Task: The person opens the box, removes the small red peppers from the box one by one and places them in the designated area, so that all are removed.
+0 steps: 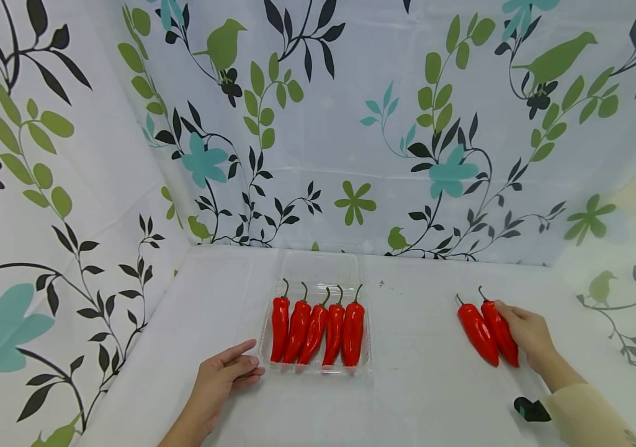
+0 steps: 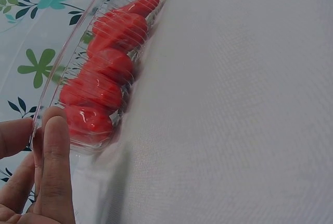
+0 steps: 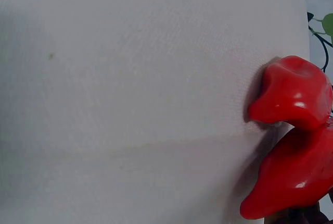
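Several glossy red chili peppers [image 1: 312,332] with green stems lie side by side in a clear plastic tray [image 1: 367,347]. Beside the tray's left edge is my left hand [image 1: 223,379], its fingers fairly straight and their tips right at the wall. The left wrist view shows those fingers [image 2: 54,166] overlapping the near end of the tray. Over on the right, my right hand [image 1: 524,335] grips a red chili pepper [image 1: 500,332] from its right side. A second loose pepper [image 1: 476,335] lies close against that one, stems pointing away from me.
White cloth covers the table [image 1: 418,385]. A patterned curtain [image 1: 318,155] with leaves, birds and flowers hangs behind and along both sides. The tray's clear lid [image 1: 320,267] stands open at the back. Something dark [image 1: 531,410] sits at the right wrist by the sleeve.
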Tool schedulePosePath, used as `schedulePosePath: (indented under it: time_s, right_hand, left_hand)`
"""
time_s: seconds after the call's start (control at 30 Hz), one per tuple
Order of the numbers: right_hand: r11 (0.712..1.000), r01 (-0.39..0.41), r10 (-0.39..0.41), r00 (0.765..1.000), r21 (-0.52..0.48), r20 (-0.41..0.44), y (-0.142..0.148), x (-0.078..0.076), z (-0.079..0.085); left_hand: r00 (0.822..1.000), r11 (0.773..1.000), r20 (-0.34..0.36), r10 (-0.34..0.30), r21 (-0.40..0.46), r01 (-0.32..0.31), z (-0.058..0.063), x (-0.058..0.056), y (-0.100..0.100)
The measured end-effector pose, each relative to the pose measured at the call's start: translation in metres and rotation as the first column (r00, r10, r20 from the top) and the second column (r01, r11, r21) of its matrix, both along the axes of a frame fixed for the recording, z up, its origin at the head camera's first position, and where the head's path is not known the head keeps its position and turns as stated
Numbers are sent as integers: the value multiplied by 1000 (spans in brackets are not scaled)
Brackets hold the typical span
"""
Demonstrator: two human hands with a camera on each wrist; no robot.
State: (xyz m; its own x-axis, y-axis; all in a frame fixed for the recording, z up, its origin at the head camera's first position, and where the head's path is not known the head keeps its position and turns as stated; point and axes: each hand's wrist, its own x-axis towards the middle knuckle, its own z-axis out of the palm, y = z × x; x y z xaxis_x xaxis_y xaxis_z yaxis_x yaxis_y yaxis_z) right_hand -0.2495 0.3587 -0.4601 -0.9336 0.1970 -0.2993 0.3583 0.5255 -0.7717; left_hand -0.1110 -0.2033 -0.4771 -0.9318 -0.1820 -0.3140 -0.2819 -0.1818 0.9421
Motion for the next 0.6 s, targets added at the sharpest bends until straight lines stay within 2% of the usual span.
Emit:
schedulePosePath:
  time_s: [0.2,0.6]
  right_hand:
    - [999,11,-10,1000,39,-22,-5,2,-2]
    - [996,27,-27,1000,90,-1,-5,-1,-7]
  left_hand:
    - [1000,1000,6,3,-6,-3,0,0,0]
    - [1000,1000,6,-3,-10,3,1,1,1]
